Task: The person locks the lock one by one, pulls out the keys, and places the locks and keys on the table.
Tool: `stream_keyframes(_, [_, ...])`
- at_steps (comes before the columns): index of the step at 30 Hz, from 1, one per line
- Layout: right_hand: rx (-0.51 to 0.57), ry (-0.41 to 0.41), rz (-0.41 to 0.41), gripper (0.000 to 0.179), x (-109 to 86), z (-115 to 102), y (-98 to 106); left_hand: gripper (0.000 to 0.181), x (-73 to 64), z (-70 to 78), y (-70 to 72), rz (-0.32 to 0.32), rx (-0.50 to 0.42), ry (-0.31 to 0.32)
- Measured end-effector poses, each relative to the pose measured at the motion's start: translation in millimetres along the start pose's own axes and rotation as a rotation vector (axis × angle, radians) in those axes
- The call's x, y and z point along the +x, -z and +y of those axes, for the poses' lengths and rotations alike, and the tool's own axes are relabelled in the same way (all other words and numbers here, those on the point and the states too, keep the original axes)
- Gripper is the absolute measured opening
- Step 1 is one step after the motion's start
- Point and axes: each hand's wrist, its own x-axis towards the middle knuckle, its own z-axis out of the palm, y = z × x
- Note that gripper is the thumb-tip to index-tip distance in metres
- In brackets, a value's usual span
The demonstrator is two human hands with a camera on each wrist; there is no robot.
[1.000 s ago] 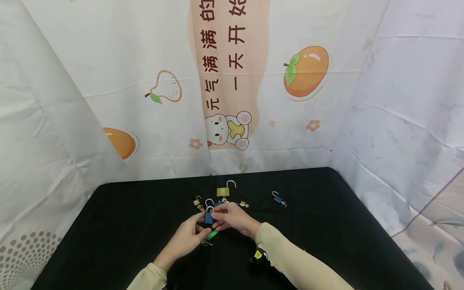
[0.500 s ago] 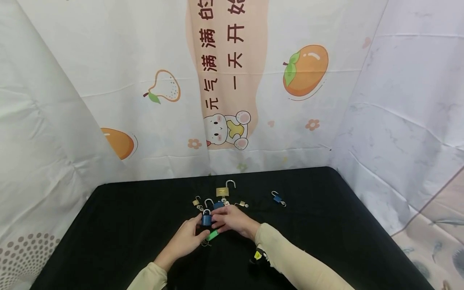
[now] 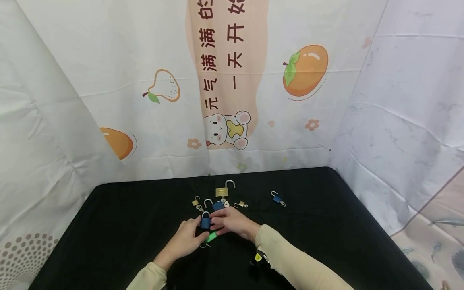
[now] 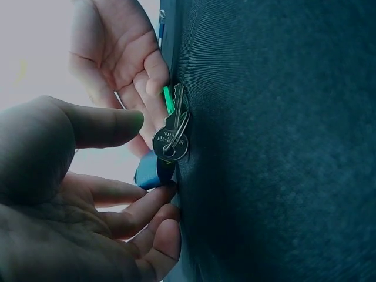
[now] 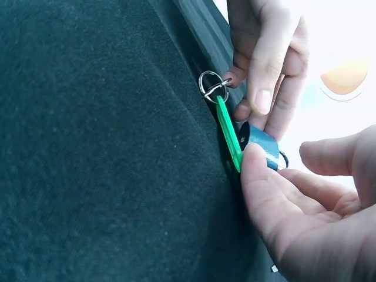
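A blue padlock point(image 3: 205, 222) with a silver shackle lies on the black cloth between both hands, its shackle pointing away from me. My left hand point(image 3: 183, 241) is at its left side, fingertips against or close to the body and thumb apart. From the right, my right hand point(image 3: 233, 221) has its fingers loosely extended beside the padlock; in the right wrist view a fingertip touches the blue body point(image 5: 262, 145), thumb held away. A green tag point(image 3: 211, 237) lies just nearer to me. Its ring carries a silver key point(image 4: 169, 144), seen in the left wrist view.
Behind the hands lie a large brass padlock point(image 3: 222, 192) with an open shackle, another blue padlock point(image 3: 218, 206), and small brass padlocks at left point(image 3: 195, 202) and right point(image 3: 241, 204). A small blue padlock point(image 3: 277, 199) lies farther right. Curtains enclose the black-covered table point(image 3: 308, 233).
The blue padlock has come down slightly toward me and to the left, onto the cloth. My right fingers have loosened from it, and the hands have drawn slightly apart.
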Motion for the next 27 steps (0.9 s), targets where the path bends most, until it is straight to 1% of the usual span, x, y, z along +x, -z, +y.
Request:
stream_keyframes(4, [-0.006, 0.012, 0.003, 0.039, -1.0, 1, 2, 0.065, 0.1, -0.6, -0.3, 0.005, 0.028, 0.001])
stream_keyframes(7, [-0.010, 0.022, 0.022, 0.037, -1.6, 2, 6, 0.062, -0.6, -0.4, 0.6, 0.016, 0.039, -0.007])
stream_keyframes(11, [-0.022, 0.048, 0.078, 0.034, -2.7, -1, 13, 0.055, 0.0, 1.1, 5.4, 0.053, 0.049, -0.044])
stream_keyframes(14, [-0.049, 0.064, 0.126, 0.031, -3.4, -4, 17, 0.049, 4.6, 1.4, 9.9, 0.095, 0.081, -0.079])
stream_keyframes(16, [-0.079, 0.075, 0.152, 0.031, -2.4, -7, 19, 0.045, 10.5, 1.2, 13.0, 0.121, 0.116, -0.107])
stream_keyframes(18, [-0.118, 0.080, 0.179, 0.030, 0.6, -8, 20, 0.040, 19.3, 1.1, 16.1, 0.138, 0.155, -0.132])
stream_keyframes(21, [-0.190, 0.086, 0.217, 0.030, 7.0, -11, 19, 0.034, 33.7, 1.7, 20.9, 0.150, 0.213, -0.176])
stream_keyframes(24, [-0.300, 0.080, 0.249, 0.032, 12.5, -13, 18, 0.031, 47.8, 0.9, 24.3, 0.140, 0.281, -0.207])
stream_keyframes(27, [-0.464, 0.085, 0.279, 0.034, 16.4, -15, 16, 0.030, 60.5, -2.4, 25.6, 0.112, 0.353, -0.231])
